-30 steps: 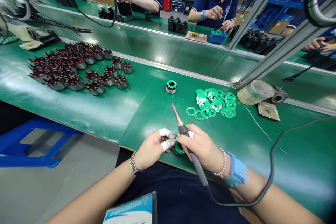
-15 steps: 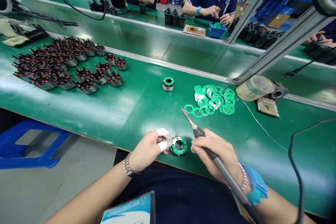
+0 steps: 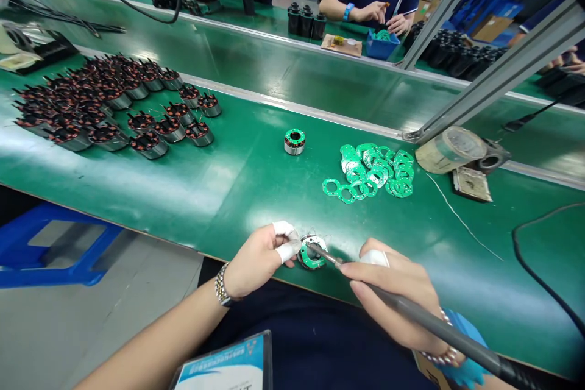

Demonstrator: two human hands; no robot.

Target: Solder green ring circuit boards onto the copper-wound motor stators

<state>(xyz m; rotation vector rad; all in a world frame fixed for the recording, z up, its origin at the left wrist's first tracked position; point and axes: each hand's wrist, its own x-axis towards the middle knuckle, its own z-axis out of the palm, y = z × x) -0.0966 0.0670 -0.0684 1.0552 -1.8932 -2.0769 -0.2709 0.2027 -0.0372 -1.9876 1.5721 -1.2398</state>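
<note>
Stator (image 3: 312, 254) pinched in left hand (image 3: 258, 259), soldering iron (image 3: 439, 329) tight in right hand (image 3: 402, 283)

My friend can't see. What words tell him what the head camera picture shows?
A person's right hand holds a soldering iron, tip on a round motor part that the left hand steadies with taped fingers on a green table. Green rings and copper-wound parts lie beyond.

Bright overhead light, glare patches on green bench (image 3: 237, 177), wide-angle bend at edges, mostly sharp

Green-capped stator (image 3: 312, 253), flat; soldering iron (image 3: 429, 323) tip seemingly touching.
</note>
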